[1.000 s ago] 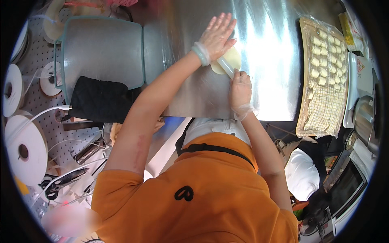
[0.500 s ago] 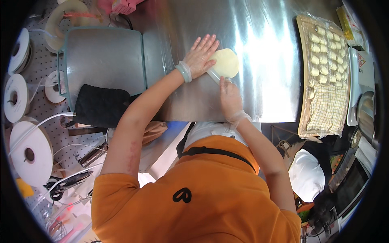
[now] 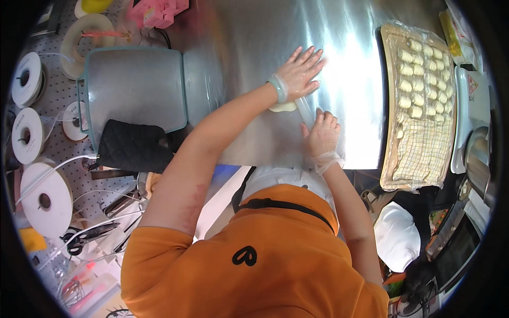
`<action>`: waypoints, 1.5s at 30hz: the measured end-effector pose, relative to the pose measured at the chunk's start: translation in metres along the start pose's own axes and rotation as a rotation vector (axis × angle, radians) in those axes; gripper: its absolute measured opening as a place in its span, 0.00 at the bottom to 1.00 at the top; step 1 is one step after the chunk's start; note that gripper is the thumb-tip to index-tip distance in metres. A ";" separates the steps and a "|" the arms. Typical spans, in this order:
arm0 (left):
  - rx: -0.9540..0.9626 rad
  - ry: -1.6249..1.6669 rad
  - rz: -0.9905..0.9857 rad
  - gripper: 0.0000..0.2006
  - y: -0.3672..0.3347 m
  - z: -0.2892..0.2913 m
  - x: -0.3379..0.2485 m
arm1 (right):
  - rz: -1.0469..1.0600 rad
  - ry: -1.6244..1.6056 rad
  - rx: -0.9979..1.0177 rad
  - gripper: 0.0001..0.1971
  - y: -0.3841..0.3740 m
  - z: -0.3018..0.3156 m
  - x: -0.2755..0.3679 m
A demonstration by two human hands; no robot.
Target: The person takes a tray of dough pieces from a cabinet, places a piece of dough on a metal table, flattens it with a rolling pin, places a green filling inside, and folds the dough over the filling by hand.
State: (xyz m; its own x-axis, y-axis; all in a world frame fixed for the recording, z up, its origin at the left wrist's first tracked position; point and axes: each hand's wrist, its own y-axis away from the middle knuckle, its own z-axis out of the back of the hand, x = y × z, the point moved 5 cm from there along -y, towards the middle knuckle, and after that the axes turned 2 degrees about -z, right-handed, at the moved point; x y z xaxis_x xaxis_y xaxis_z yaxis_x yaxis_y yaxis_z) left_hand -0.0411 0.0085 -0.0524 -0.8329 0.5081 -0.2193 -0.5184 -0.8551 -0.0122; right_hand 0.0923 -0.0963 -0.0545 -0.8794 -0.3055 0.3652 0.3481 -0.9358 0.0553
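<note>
On the steel tabletop, a flat pale dough piece [image 3: 284,107] shows only in part, the rest hidden under my left wrist and hand. A whitish rolling pin [image 3: 304,110] lies slantwise beside it, between my hands. My left hand [image 3: 300,75], in a clear plastic glove, is spread open over the pin's far end. My right hand [image 3: 323,135], gloved likewise, is at the near end, its thumb and fingers apart around the pin. Whether its palm presses on the pin is hidden.
Right of my hands is a wooden tray [image 3: 391,108] of small dough rolls under plastic film. At left stand a teal-rimmed clear box [image 3: 135,87], a black quilted mitt [image 3: 133,146] and white reels [image 3: 45,199] on a pegboard. A pink basket [image 3: 159,11] is at the back.
My left hand has moved right across the dough, now covering most of it. My right hand has shifted right and loosened from its pinch on the rolling pin. The view has tilted slightly.
</note>
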 end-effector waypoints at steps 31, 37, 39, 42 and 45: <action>-0.363 0.011 1.191 0.32 0.090 -0.002 0.073 | 0.768 0.053 0.150 0.23 -0.228 -0.021 0.069; -0.351 0.025 1.228 0.33 0.094 -0.007 0.093 | 0.888 0.009 0.551 0.15 -0.218 -0.014 0.071; -0.391 0.047 1.205 0.33 0.090 0.003 0.093 | 0.911 0.040 0.607 0.14 -0.217 -0.020 0.069; -0.436 0.076 1.116 0.33 0.087 0.023 0.088 | 0.672 -0.110 0.582 0.14 -0.214 0.002 0.057; -0.368 0.079 0.991 0.32 0.080 0.033 0.062 | 0.662 -0.091 0.420 0.13 -0.182 0.017 0.035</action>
State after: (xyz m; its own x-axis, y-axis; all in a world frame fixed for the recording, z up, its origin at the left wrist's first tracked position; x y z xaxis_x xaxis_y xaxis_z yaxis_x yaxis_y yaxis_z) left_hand -0.1407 -0.0251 -0.0351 -0.8296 -0.4307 -0.3554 0.4876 -0.8689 -0.0850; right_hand 0.0032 0.0661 -0.0360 -0.4231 -0.7432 0.5182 0.8993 -0.4143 0.1400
